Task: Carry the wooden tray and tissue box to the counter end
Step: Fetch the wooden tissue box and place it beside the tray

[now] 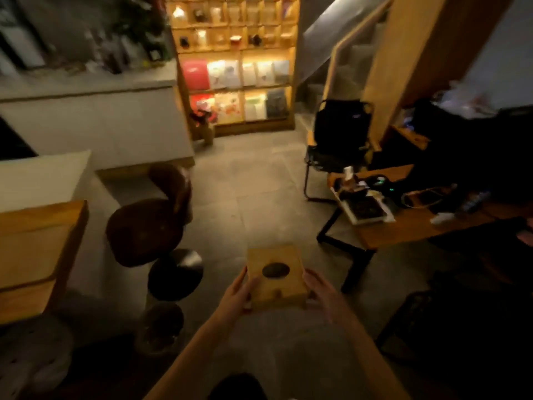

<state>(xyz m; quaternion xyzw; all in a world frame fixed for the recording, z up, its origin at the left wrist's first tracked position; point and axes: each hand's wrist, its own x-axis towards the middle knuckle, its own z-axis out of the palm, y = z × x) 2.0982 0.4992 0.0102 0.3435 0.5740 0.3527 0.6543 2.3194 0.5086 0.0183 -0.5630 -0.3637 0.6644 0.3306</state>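
A wooden tissue box [274, 287] with a dark oval opening in its top is held over the floor in front of me, low in the middle of the view. My left hand [235, 293] grips its left side and my right hand [320, 290] grips its right side. A tray under the box is hidden or cannot be told apart in the dim, blurred picture. The grey counter [86, 88] runs along the left, its end near the lit shelves.
A dark bar stool [150, 226] with a round base stands left of the box beside the counter. A wooden table [403, 226] with clutter is on the right, a black folding chair [337, 145] behind it. Lit shelves [239, 67] stand ahead across the tiled floor.
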